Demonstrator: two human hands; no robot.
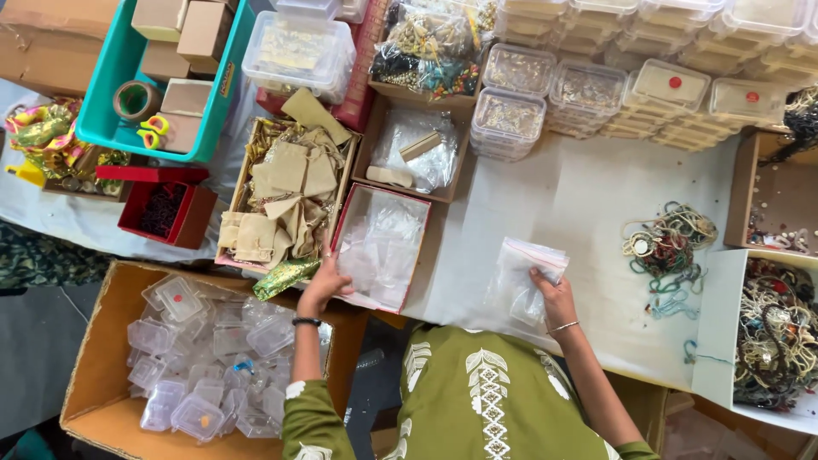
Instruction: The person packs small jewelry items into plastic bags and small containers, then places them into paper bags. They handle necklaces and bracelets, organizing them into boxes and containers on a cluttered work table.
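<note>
**Bags in both hands, boxes all round**

Your landmark is the shallow red-edged cardboard box point(407, 223) of clear plastic bags. Your left hand point(324, 288) rests at its near-left corner, fingers curled onto the bags inside. Left of that box, a tray point(241, 183) holds tan cloth pouches; nearer you, a brown carton point(94, 358) holds small clear plastic cases. Beyond it, stacked lidded clear tubs point(511, 111) contain small trinkets. To its right, on the white desk point(579, 196), your right hand point(554, 296) pinches a stack of clear zip-top bags with red seal lines point(524, 273). Their long axis runs away from you, openings pointing far-right.
</note>
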